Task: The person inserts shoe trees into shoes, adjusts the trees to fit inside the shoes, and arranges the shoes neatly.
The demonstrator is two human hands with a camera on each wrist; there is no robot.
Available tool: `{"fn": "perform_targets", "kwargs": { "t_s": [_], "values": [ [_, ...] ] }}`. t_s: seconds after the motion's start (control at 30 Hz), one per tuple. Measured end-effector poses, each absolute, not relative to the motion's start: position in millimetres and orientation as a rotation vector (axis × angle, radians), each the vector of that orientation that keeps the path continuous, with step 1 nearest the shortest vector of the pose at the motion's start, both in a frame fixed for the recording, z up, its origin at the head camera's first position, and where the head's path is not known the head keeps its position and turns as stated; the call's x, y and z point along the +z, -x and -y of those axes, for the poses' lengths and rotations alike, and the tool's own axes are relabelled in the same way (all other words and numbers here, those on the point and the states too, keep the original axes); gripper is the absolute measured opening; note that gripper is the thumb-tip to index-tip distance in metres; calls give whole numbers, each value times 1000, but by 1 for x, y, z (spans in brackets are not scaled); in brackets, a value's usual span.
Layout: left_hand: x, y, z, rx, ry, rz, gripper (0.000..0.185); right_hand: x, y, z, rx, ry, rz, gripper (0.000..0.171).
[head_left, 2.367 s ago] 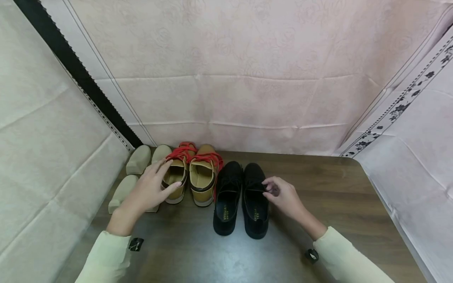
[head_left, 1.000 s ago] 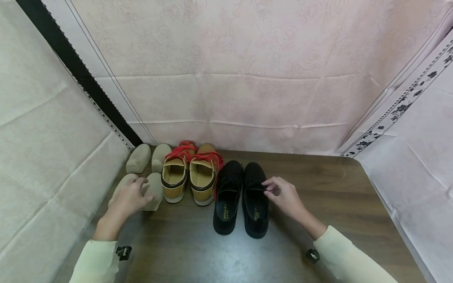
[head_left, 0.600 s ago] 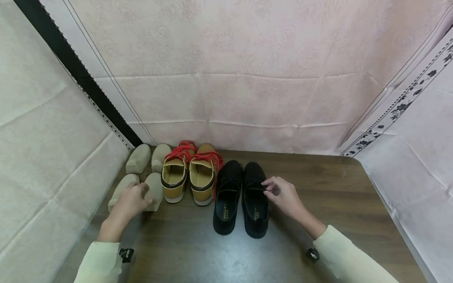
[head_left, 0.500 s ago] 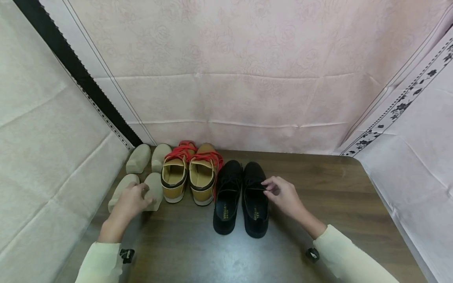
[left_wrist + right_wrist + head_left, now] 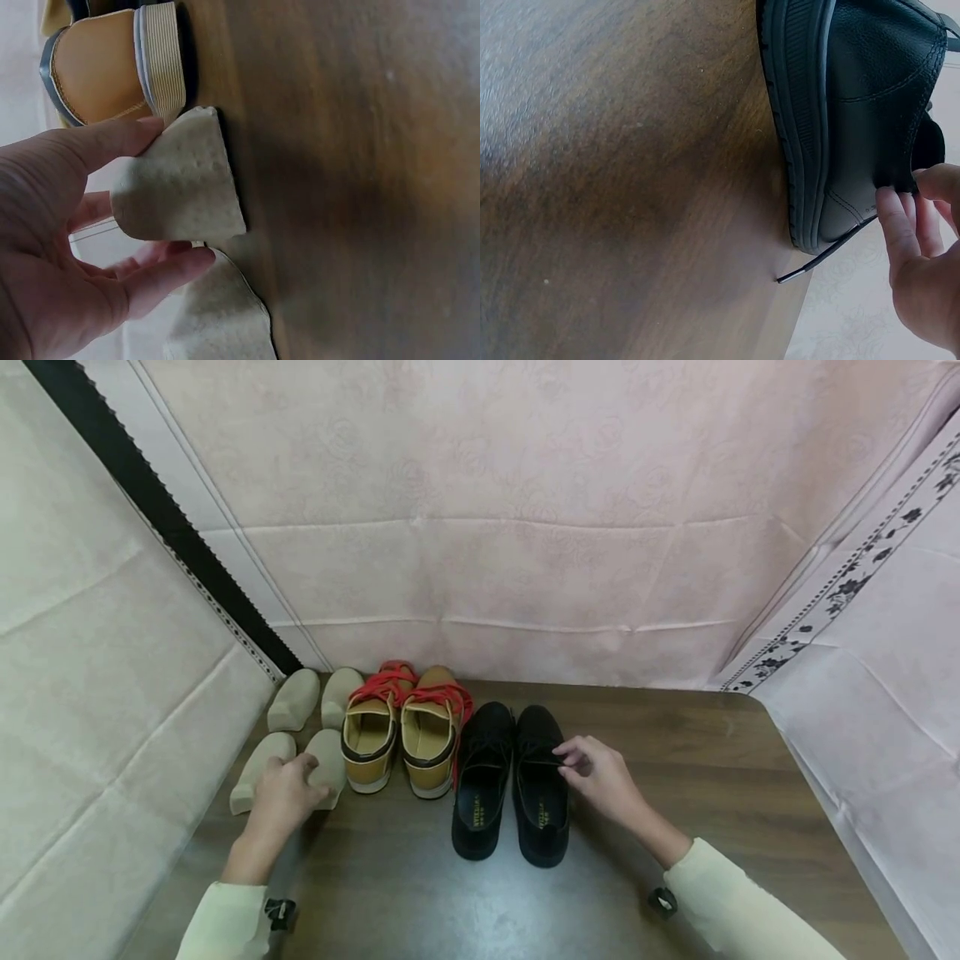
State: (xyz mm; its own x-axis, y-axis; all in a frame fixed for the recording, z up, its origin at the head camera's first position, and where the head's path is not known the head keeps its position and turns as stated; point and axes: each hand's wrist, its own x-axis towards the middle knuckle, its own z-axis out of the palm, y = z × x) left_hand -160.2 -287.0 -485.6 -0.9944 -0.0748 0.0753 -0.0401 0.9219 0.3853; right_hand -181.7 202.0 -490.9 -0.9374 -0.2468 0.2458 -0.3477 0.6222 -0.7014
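Two pale sleeves (image 5: 231,920) nearest, one per side, with a small black unit (image 5: 281,913) at each wrist. Brown wood-grain table (image 5: 390,893) beneath, light glaring off its near middle.

Next, a left black shoe (image 5: 474,839) and a right black shoe (image 5: 542,839), side by side, toes away from the person, gold marks on the insoles. Right hand (image 5: 600,774) bent in at the right one's outer side, thumb and fingertips nearly together, pinching its top edge. A loose lace (image 5: 829,255) slants off that shoe.

Left hand (image 5: 285,789) over the front pale pieces, half spread, fingers loosely curved. Thumb one side of the front right piece (image 5: 180,180), fingers the other; whether it grips, cannot tell.

Just right of these, tan shoes (image 5: 431,777), red laces (image 5: 442,695), toes away. Two rear pieces (image 5: 294,700) farther back, in the corner.

Last, pinkish cloth (image 5: 480,485) hanging behind, creased across.
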Motion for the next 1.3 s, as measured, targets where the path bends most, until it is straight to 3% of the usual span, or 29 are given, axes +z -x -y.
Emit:
{"fn": "perform_targets", "kwargs": {
  "t_s": [0.57, 1.3],
  "values": [
    [-485, 151, 283, -669, -160, 2982, 40, -488, 180, -201, 1222, -497, 2738, 30],
    [-452, 145, 283, -708, -264, 2724, 40, -490, 179, -202, 1254, -491, 2724, 31]
  ]
}}
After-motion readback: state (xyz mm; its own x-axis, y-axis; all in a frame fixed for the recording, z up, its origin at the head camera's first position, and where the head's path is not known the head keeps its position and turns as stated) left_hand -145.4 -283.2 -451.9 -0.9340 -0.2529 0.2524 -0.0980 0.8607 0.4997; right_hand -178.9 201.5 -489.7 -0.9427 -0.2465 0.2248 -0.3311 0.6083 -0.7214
